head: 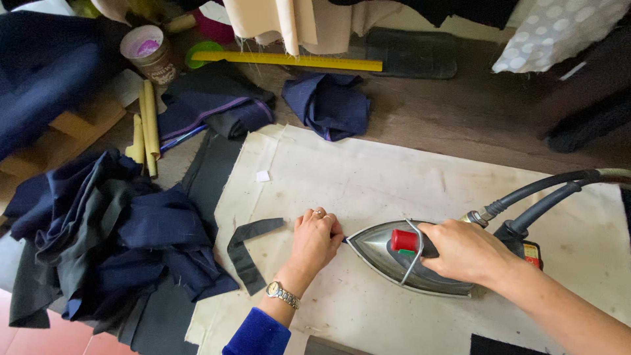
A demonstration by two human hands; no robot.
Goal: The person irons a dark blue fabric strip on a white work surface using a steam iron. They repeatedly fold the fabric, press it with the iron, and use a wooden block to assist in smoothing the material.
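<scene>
The left hand lies knuckles up on the pressing cloth, its fingers curled together and pinching the end of a dark fabric strip right at the tip of the iron; the strip runs out to the left of the hand, bends and trails down across the cloth. A watch sits on that wrist above a blue sleeve. The right hand is wrapped firmly around the iron's handle, fingers closed around it beside a red knob, and the iron rests flat on the cloth with its point touching the left fingertips. Two grey hoses lead from the back of the iron off to the right. The only container in view is a round tub at the top left, open, with something purple inside. Beside it lie a green lid and a yellow ruler. The off-white cloth is stained and spread over a dark wooden table. A heap of navy fabric lies at the left, two folded navy pieces near the top, and yellow paper rolls beside them.
</scene>
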